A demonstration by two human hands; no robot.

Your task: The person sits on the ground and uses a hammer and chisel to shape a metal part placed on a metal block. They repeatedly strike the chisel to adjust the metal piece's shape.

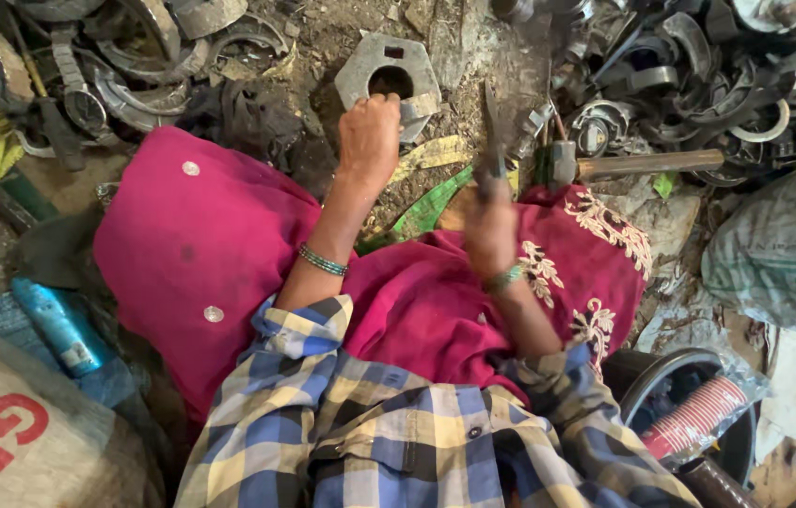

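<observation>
Near the top middle of the frame, the left hand [370, 132] is curled into a fist, pressing on a grey six-sided metal block [389, 73] with a round hole that sits on the dirty ground. The right hand [490, 226], a little right of the middle, is clenched around a dark metal chisel [492, 132] pointing up. A hammer [638, 165] lies just to its right, by a heap of curved metal scraps [690, 66].

Bare dirt floor [342, 38], littered with scraps. Heaps of curved metal parts [690, 85] lie at the top, in daylight. Sacks [779, 254] sit at the sides.
</observation>
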